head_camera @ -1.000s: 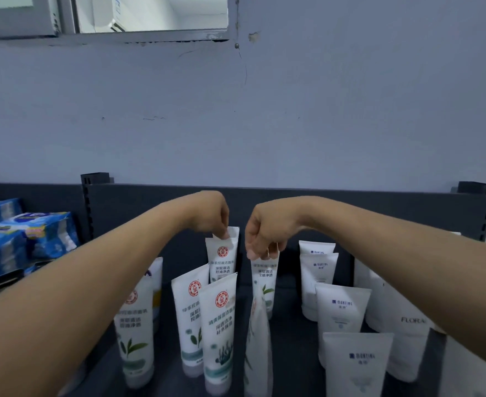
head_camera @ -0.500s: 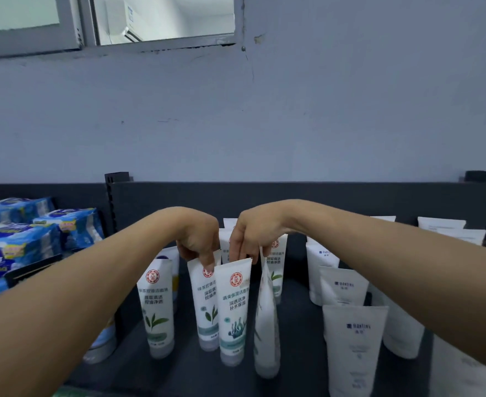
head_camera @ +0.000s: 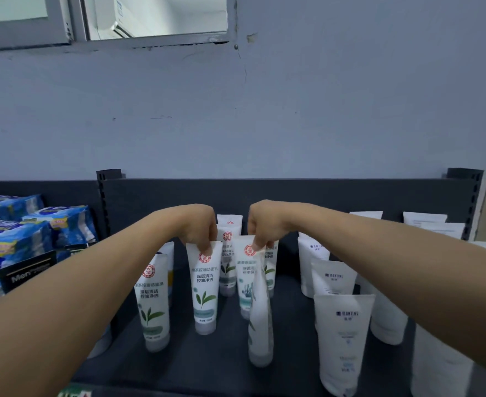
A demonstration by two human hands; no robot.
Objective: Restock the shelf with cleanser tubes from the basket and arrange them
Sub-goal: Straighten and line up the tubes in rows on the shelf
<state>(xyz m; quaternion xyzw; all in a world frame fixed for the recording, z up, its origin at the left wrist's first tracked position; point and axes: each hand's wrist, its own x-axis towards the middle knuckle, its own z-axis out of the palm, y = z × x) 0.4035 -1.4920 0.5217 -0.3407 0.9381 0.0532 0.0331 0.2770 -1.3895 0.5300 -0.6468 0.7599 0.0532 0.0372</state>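
White cleanser tubes stand cap-down on a dark shelf (head_camera: 221, 365). My left hand (head_camera: 200, 224) pinches the top edge of a green-leaf tube (head_camera: 204, 285) in the middle of the shelf. My right hand (head_camera: 264, 223) pinches the top of a tube with a blue-green print (head_camera: 246, 279) just to its right. A side-on tube (head_camera: 260, 319) stands in front of that one and partly hides it. Another green-leaf tube (head_camera: 153, 302) stands at the front left. More such tubes (head_camera: 228, 253) stand behind my hands. The basket is out of view.
A group of plain white tubes (head_camera: 342, 336) fills the right side of the shelf. Blue packs (head_camera: 15, 239) and a black box (head_camera: 27, 272) lie on the neighbouring shelf at left. A dark back panel (head_camera: 293, 196) and a grey wall rise behind.
Both hands have come forward from the back-row tubes and now pinch two tubes nearer the front. The view has tilted up and closer.
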